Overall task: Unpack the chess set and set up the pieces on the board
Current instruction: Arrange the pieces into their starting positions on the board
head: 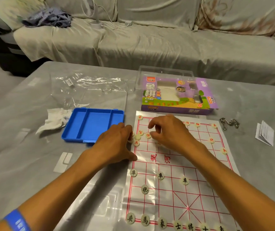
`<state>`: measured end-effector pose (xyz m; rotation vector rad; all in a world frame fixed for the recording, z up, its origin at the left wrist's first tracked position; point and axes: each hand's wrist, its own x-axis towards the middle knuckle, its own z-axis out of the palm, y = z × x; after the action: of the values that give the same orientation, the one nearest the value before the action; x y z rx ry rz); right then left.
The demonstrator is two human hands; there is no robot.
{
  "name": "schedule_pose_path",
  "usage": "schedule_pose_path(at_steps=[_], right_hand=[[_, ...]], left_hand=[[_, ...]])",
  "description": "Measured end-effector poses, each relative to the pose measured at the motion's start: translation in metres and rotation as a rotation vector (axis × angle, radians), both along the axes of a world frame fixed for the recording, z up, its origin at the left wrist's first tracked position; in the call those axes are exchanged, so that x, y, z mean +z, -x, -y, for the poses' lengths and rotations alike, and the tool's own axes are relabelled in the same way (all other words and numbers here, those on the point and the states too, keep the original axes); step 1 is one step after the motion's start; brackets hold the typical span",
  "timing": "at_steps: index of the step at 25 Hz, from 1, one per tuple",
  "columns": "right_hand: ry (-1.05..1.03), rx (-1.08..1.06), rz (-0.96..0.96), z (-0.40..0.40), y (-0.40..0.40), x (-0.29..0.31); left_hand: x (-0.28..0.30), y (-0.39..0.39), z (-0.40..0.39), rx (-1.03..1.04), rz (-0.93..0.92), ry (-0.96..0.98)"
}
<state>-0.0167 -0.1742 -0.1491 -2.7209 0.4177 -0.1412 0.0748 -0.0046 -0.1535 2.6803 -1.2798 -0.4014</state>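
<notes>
The set was already unpacked: the blue tray point(91, 124) lay with nothing in it on the table point(33, 164), and the purple box point(176, 95) stood beyond the board point(180, 194). The board was spread flat in front of the person.

On the near side many black pieces point(160, 175) were placed: a row along the near edge, one cannon and three soldiers in front of it. Some near places looked unfilled, and the right end of the row was cut off by the edge of the view. On the far side several red pieces point(211, 140) stood in position at the right and in the far left corner. A small group of red pieces near the left edge looked not yet sorted, so I judge the setup more than half done.

The left hand point(116, 144) rested at the left edge of the board, fingers curled over the loose pieces there; whether it gripped one I cannot tell. The right hand point(168, 130) hovered over the far left part of the board, fingers bent downward. Thumb and forefinger were close together, but no piece showed clearly between them.
</notes>
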Motion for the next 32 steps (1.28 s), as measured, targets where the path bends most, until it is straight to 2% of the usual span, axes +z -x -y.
schedule_pose_path(at_steps=[6,12,22,29,32], right_hand=[[0.073,-0.007,-0.106,-0.002,-0.013,-0.023],[-0.009,0.002,-0.101,0.000,-0.021,-0.017],[-0.014,0.067,-0.183,0.002,-0.052,-0.011],[0.012,-0.122,-0.100,0.012,-0.045,-0.016],[0.000,-0.107,-0.114,0.010,-0.048,-0.020]], left_hand=[[0.000,-0.001,0.002,0.000,-0.015,-0.006],[0.000,-0.001,0.003,0.015,-0.038,-0.015],[0.001,-0.002,0.002,-0.007,-0.038,-0.019],[0.001,-0.002,0.001,-0.013,-0.061,-0.008],[0.001,-0.002,0.002,-0.009,-0.066,-0.003]])
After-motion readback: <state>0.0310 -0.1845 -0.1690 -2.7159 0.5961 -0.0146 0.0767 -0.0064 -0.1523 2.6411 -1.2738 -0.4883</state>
